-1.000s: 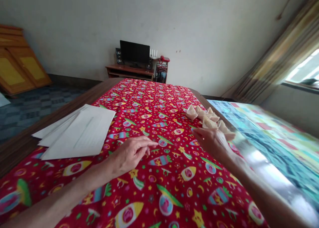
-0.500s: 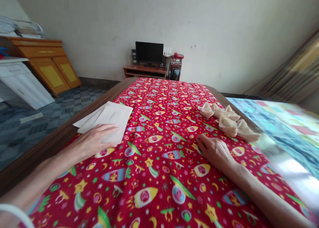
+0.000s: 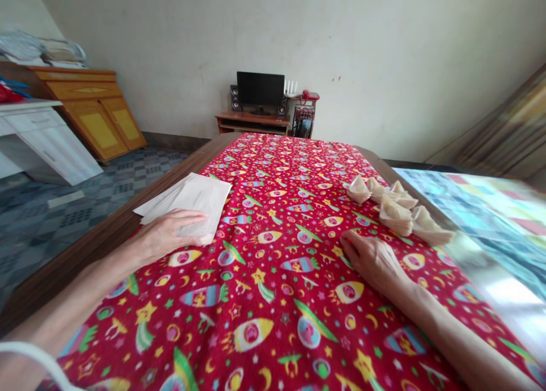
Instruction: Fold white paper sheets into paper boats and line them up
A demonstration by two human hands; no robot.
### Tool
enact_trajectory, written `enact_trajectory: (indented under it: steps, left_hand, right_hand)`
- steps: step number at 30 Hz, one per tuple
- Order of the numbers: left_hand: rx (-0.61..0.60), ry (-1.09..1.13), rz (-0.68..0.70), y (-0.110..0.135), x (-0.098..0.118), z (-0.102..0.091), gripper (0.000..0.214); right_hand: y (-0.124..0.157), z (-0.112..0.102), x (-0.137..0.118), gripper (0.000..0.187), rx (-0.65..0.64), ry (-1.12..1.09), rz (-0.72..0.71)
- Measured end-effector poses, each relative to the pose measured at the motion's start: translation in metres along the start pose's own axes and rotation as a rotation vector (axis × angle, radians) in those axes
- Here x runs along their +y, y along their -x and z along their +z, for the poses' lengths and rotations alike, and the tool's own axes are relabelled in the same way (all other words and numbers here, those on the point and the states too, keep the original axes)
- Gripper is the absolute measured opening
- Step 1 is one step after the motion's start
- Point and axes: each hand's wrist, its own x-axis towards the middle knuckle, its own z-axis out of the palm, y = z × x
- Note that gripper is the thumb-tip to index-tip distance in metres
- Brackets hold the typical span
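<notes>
My left hand (image 3: 177,229) lies on a fanned stack of off-white paper sheets (image 3: 209,194) at the left side of the table. Its fingers stretch over the top sheet, with the thumb apart from them near the stack's close edge. On the red patterned cloth (image 3: 273,277), my right hand (image 3: 375,260) rests with its fingers curled under; nothing shows in them. Just beyond that hand stand several folded, pointed paper pieces (image 3: 396,215) of the same off-white colour, grouped at the table's right side.
Brown wood table edge (image 3: 140,209) shows along the left. A bed-like surface with a coloured cover (image 3: 482,220) adjoins on the right. Against the far wall are a monitor (image 3: 260,88) and a red telephone (image 3: 309,95). A wooden cabinet (image 3: 98,112) stands at left.
The view has turned slightly left, so everything sits a little further right in the picture. My left thumb seems slightly nearer the sheets; the right hand stays on the cloth.
</notes>
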Motion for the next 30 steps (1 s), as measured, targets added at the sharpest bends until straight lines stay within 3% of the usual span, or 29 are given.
enact_trajectory:
  steps: [15, 26, 30]
  left_hand:
    - [-0.012, 0.005, -0.001, -0.0018, -0.004, 0.0014, 0.05]
    - [-0.021, 0.019, 0.004, -0.0017, -0.0064, 0.0021, 0.058]
    - [0.007, 0.126, -0.017, 0.0013, -0.0076, 0.005, 0.047]
  right_hand:
    - [0.0, -0.002, -0.0012, 0.029, -0.011, -0.019, 0.003]
    - [0.0007, -0.0006, -0.0002, 0.029, -0.008, -0.016, -0.002]
    - [0.0002, -0.0007, -0.0006, 0.028, -0.007, -0.024, 0.002]
